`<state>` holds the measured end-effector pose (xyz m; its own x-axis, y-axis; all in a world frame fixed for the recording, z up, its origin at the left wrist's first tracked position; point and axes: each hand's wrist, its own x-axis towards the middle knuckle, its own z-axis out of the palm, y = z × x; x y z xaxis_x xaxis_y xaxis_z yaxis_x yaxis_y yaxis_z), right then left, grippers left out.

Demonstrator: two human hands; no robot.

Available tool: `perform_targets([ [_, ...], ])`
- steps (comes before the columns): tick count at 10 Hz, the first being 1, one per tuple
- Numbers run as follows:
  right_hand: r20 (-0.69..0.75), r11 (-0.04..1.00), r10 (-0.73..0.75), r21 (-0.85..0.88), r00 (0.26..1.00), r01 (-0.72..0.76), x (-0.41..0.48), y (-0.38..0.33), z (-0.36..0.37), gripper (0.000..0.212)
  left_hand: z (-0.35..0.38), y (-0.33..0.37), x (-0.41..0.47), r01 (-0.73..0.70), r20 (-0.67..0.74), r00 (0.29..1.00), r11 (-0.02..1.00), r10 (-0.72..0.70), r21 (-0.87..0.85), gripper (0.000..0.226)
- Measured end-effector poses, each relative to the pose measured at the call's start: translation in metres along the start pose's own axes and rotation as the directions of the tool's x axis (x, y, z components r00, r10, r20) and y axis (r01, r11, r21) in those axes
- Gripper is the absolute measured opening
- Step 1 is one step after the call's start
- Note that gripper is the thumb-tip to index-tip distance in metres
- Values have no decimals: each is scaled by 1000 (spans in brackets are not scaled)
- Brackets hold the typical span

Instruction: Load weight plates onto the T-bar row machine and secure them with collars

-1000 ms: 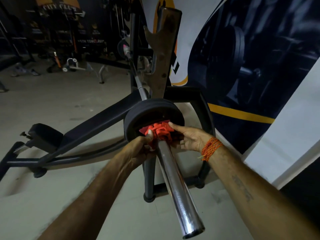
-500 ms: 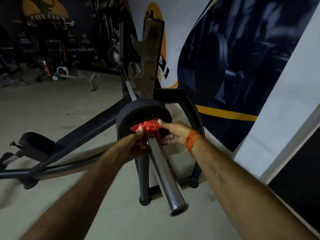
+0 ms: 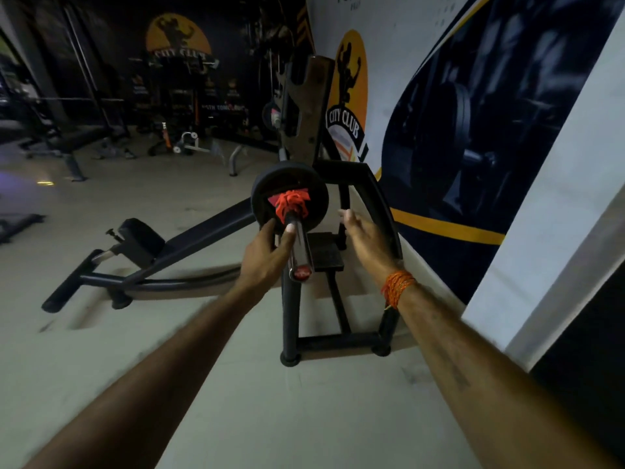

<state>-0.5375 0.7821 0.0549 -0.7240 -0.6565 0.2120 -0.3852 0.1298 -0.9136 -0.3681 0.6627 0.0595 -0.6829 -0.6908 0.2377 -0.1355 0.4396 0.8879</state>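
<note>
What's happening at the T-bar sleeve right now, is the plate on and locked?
A person is working bare-handed at the T-bar row machine. One black weight plate sits on the chrome sleeve, with a red wrap bunched around the sleeve against the plate's face, apparently serving as the collar. The left hand is at the plate's lower edge, thumb against the sleeve; whether it grips is unclear. The right hand is open beside the plate, touching nothing.
</note>
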Motion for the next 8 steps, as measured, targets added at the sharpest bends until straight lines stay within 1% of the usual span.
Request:
perform_targets([
  [1,-6,998,-53,15,999,53,-45,-6,-10,55,0,8,-51,-123,-47,990,972,135,200,59],
  [2,-29,995,-101,2,994,101,-86,-11,-13,51,-3,-2,-85,-156,-53,981,923,186,352,73],
  [3,-55,989,-147,-43,988,144,-121,-13,-10,49,-6,-15,-110,-189,-35,973,869,230,456,80],
  [4,-88,968,-234,-113,968,223,-146,-6,1,52,-11,-24,-131,-229,-20,959,819,282,526,81],
  [5,-115,940,-290,-223,950,259,-163,4,19,54,-20,-33,-148,-248,-13,951,790,307,561,77],
  [6,-108,907,-342,-296,933,299,-176,8,43,54,-35,-46,-160,-238,-10,952,761,306,603,76],
  [8,-102,845,-432,-393,896,362,-187,1,103,59,-83,-76,-167,-182,-51,959,745,279,642,76],
])
